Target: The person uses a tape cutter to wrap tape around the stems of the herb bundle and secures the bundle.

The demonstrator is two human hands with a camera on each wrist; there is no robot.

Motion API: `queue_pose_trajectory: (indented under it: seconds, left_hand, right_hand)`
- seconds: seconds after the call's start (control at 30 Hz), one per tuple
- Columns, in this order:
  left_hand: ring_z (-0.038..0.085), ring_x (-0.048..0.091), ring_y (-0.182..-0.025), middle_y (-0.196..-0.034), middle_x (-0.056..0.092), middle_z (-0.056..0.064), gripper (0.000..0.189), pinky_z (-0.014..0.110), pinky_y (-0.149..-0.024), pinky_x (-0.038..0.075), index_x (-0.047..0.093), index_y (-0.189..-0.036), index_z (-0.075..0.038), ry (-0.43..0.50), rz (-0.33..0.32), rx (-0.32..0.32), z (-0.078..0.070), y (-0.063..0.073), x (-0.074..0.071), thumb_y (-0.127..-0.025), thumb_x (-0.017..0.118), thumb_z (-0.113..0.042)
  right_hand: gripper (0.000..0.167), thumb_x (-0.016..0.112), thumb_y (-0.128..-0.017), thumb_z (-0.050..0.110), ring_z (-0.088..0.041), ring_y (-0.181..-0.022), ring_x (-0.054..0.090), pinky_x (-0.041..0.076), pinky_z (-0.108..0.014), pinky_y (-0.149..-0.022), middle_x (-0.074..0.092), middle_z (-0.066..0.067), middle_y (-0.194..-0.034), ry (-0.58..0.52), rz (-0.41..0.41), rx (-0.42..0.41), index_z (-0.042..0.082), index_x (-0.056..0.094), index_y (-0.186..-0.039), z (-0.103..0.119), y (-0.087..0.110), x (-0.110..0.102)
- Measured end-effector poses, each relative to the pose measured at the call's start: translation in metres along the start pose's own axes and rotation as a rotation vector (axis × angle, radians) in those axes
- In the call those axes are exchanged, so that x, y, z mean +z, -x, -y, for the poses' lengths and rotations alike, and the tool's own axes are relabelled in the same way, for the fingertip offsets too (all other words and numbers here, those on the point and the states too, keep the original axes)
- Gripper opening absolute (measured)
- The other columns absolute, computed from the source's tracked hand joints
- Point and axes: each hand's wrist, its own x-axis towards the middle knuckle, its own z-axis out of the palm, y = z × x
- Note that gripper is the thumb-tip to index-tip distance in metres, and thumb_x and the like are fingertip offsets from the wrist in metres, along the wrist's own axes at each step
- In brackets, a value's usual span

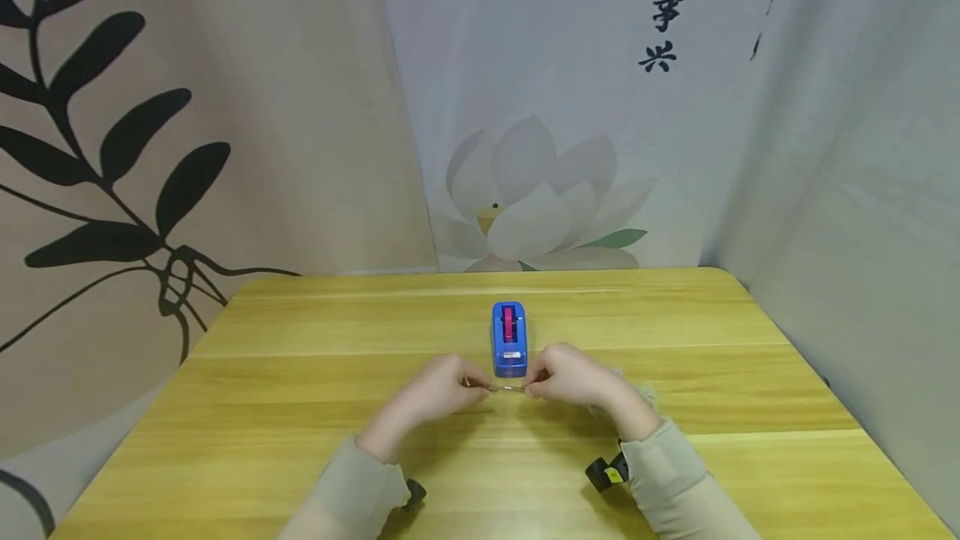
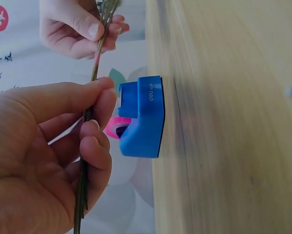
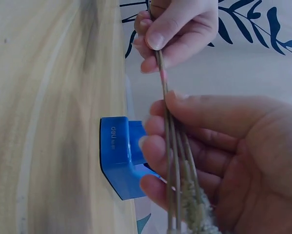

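Both hands hold one thin bundle of dried flower stems (image 3: 171, 146) across the front of a blue tape dispenser (image 1: 510, 361). My left hand (image 1: 442, 387) pinches the bare lower stems between thumb and fingertips. On the other side, my right hand (image 1: 572, 375) grips them nearer the small pale flower heads (image 3: 197, 209), which hang past its palm in the right wrist view. A pinkish band (image 3: 163, 75) shows around the stems in the short gap between the hands. Inside the dispenser sits a pink tape roll (image 1: 508, 323).
The wooden table (image 1: 300, 332) reaches back to a curtain (image 1: 300, 107) printed with leaves, a lotus and writing. Another pale curtain (image 1: 862, 190) runs along the right side. Black wrist cameras (image 1: 606, 473) hang below the sleeves, close over the table.
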Motion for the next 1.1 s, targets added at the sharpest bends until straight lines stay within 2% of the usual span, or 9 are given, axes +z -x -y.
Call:
queue_pose_trajectory:
  seconds: [0.1,0.3,0.43,0.57,0.67,0.77,0.87,0.97,1.1]
  left_hand:
    - [0.009,0.059,-0.075,-0.087,0.070,-0.002,0.011,0.027,-0.065,0.050,0.076,-0.096,-0.009,0.014,-0.009,-0.013,0.000,0.000,0.000,-0.090,0.067,-0.012]
    - [0.009,0.051,-0.058,-0.074,0.066,-0.001,0.019,0.027,-0.054,0.046,0.075,-0.096,-0.006,0.017,0.008,-0.015,0.001,0.000,0.001,-0.095,0.060,-0.017]
    - [0.007,0.049,-0.057,-0.074,0.065,-0.005,0.017,0.026,-0.052,0.043,0.076,-0.094,-0.008,0.000,0.005,-0.007,0.002,0.000,0.001,-0.094,0.061,-0.016]
    - [0.007,0.050,-0.057,-0.077,0.067,-0.005,0.014,0.026,-0.051,0.044,0.077,-0.092,-0.009,-0.002,-0.013,-0.002,0.002,0.000,0.001,-0.093,0.063,-0.014]
    - [0.007,0.052,-0.057,-0.080,0.068,-0.005,0.013,0.026,-0.051,0.045,0.077,-0.092,-0.009,-0.004,-0.020,-0.004,0.002,0.000,0.002,-0.091,0.065,-0.013]
    - [0.008,0.052,-0.056,-0.083,0.069,-0.004,0.012,0.026,-0.051,0.046,0.077,-0.092,-0.008,-0.004,-0.025,-0.006,0.002,0.000,0.002,-0.091,0.066,-0.013]
    - [0.008,0.053,-0.058,-0.085,0.070,-0.002,0.011,0.026,-0.052,0.046,0.077,-0.092,-0.007,-0.002,-0.037,-0.009,0.003,0.000,0.002,-0.090,0.067,-0.011]
    - [0.009,0.056,-0.066,-0.087,0.071,-0.001,0.009,0.026,-0.058,0.048,0.077,-0.091,-0.007,-0.010,-0.053,-0.009,0.002,0.000,0.001,-0.089,0.068,-0.010]
    - [0.010,0.058,-0.073,-0.085,0.069,-0.002,0.008,0.027,-0.063,0.049,0.075,-0.091,-0.007,-0.019,-0.066,-0.005,0.002,0.001,0.001,-0.087,0.069,-0.008]
  right_hand:
    - [0.007,0.069,-0.086,0.003,-0.008,-0.062,0.054,0.048,-0.026,-0.057,0.063,0.006,-0.073,0.006,-0.024,-0.006,0.005,0.071,-0.079,-0.001,-0.001,0.002]
    - [0.009,0.071,-0.084,0.004,-0.010,-0.066,0.056,0.049,-0.027,-0.061,0.063,0.007,-0.074,0.022,-0.038,0.006,0.010,0.070,-0.077,-0.001,-0.003,0.004]
    - [0.008,0.070,-0.085,0.006,-0.009,-0.068,0.056,0.049,-0.026,-0.063,0.063,0.008,-0.076,0.050,-0.038,0.005,0.011,0.070,-0.079,-0.002,-0.004,0.004]
    - [0.011,0.066,-0.091,0.011,-0.006,-0.059,0.048,0.043,-0.023,-0.055,0.058,0.010,-0.070,0.069,-0.040,-0.001,0.007,0.072,-0.083,-0.002,-0.004,0.005]
    - [0.022,0.061,-0.094,0.013,-0.005,-0.050,0.037,0.033,-0.022,-0.048,0.046,0.010,-0.059,0.076,-0.023,0.007,0.003,0.071,-0.078,-0.001,-0.003,0.005]
    - [0.026,0.060,-0.095,0.013,-0.006,-0.048,0.032,0.030,-0.022,-0.047,0.038,0.009,-0.055,0.081,-0.008,0.018,0.002,0.069,-0.073,-0.001,-0.003,0.005]
    - [0.020,0.062,-0.094,0.012,-0.007,-0.052,0.038,0.035,-0.024,-0.050,0.049,0.009,-0.062,0.101,-0.024,0.013,0.004,0.071,-0.078,-0.001,-0.005,0.006]
    - [0.013,0.065,-0.092,0.011,-0.008,-0.059,0.047,0.043,-0.026,-0.056,0.063,0.007,-0.074,0.121,-0.057,0.007,0.006,0.074,-0.085,0.000,-0.006,0.008]
    - [0.008,0.069,-0.090,0.013,-0.007,-0.065,0.053,0.048,-0.028,-0.062,0.068,0.005,-0.080,0.150,-0.105,0.017,0.008,0.074,-0.085,0.000,-0.007,0.011]
